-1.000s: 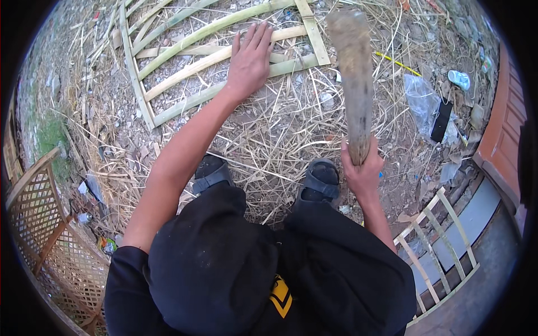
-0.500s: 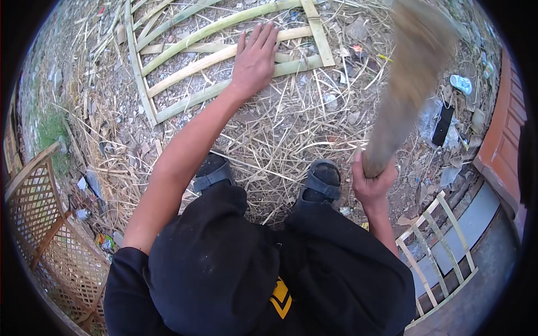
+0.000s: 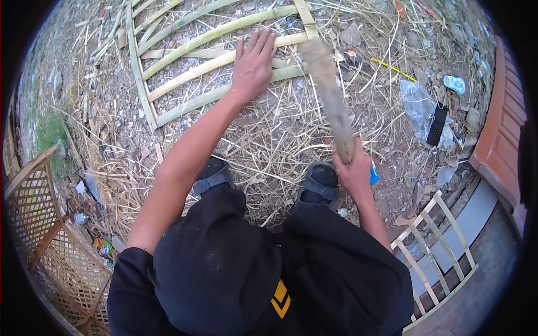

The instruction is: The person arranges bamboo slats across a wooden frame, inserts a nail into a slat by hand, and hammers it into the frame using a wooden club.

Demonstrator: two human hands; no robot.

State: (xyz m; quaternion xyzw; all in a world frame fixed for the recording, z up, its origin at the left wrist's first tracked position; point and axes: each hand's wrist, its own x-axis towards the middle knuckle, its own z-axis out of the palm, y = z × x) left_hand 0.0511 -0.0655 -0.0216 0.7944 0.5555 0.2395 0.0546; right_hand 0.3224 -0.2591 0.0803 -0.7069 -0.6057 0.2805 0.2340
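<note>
Dry straw, split cane offcuts and gravel cover the ground [image 3: 280, 145] of an outdoor work yard, seen from above the worker's head. Left hand [image 3: 253, 66]: fingers spread flat, palm pressed down on the slats of a bamboo lattice frame [image 3: 185, 61] that lies on the ground well ahead of the feet; the frame's pale green strips run out to the left of this hand and beyond its fingertips. Right hand [image 3: 354, 173]: fingers wrapped tightly around the lower end of a thick wooden club [image 3: 330, 98], which rises from the fist and slants up and to the left, its far end motion-blurred over the right edge of the frame, just right of the left hand. Whether that end touches the frame cannot be told.

Below the left forearm and just left of the right hand, two dark sandals [image 3: 319, 185] stand on the straw. A small blue object [image 3: 374, 176] shows just beside the right hand, on its right. Farther right of that hand lie a crumpled clear plastic bag [image 3: 417, 103] and a flat black object [image 3: 437, 124]. A light wooden slatted panel [image 3: 434, 246] lies below and to the right of the right forearm; a woven brown lattice panel [image 3: 50, 246] stands far to the left of the left arm.
</note>
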